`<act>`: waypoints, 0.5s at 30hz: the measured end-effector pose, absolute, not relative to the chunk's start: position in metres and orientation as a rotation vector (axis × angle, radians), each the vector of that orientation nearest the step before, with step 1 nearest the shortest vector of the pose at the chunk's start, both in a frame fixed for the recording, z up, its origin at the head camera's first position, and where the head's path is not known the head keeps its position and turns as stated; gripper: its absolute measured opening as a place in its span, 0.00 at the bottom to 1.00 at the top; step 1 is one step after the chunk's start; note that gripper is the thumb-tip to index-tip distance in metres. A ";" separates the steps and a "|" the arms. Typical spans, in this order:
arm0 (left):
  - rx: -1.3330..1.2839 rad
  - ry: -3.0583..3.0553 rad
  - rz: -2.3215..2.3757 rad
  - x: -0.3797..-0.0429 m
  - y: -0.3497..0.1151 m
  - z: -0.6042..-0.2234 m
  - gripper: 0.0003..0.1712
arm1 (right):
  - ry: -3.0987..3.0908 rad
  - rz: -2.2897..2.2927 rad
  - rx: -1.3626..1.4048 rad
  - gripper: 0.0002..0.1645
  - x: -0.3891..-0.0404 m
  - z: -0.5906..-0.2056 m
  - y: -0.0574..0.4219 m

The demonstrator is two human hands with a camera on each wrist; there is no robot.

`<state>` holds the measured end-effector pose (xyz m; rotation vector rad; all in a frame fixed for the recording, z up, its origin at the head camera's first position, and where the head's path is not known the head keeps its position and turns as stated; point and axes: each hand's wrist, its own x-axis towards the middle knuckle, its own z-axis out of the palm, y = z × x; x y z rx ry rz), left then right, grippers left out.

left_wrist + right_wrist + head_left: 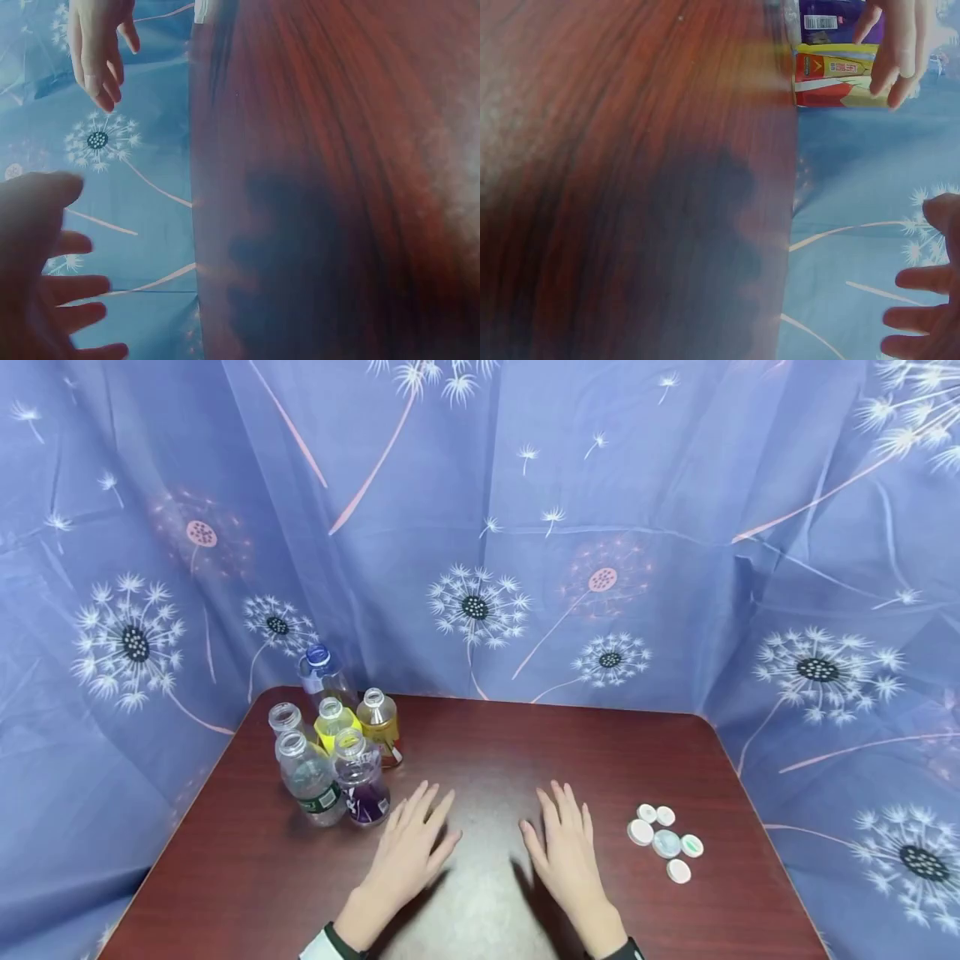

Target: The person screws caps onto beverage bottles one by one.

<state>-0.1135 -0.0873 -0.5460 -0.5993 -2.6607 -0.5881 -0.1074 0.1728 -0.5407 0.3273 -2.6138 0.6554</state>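
Note:
Both hands hover over a dark red wooden table, palms down, holding nothing. The left hand (pixel 405 852) has its fingers extended and is nearest the purple-labelled bottle (pixel 362 781). Around that stand a green-labelled clear bottle (pixel 311 781), a yellow-labelled bottle (pixel 335 723), an amber-looking bottle (pixel 380 727), another clear bottle (pixel 285 718) and a blue-necked bottle (pixel 318 668). With spread fingers, the right hand (pixel 562 852) is left of several loose caps (pixel 666 843). In the left wrist view, the left hand's fingers (pixel 79 289) are straight.
The wooden table (pixel 495 752) has its back edge against a blue curtain (pixel 525 610) printed with dandelions, which also hangs at both sides. Bottles stand at the back left; the caps lie flat at the right. Shadows fall beneath both hands.

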 end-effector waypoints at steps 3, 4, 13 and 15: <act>-0.615 -2.434 -0.629 -0.116 -0.092 -0.542 0.26 | -2.613 0.655 0.357 0.33 -0.109 -0.541 0.177; -0.611 -2.345 -0.643 -0.118 -0.094 -0.539 0.25 | -2.610 0.654 0.369 0.33 -0.110 -0.541 0.179; -0.369 -1.871 -0.690 -0.124 -0.130 -0.513 0.18 | -2.633 0.579 0.431 0.28 -0.112 -0.539 0.193; -0.298 -1.840 -0.681 -0.125 -0.137 -0.512 0.20 | -2.648 0.578 0.425 0.27 -0.112 -0.539 0.194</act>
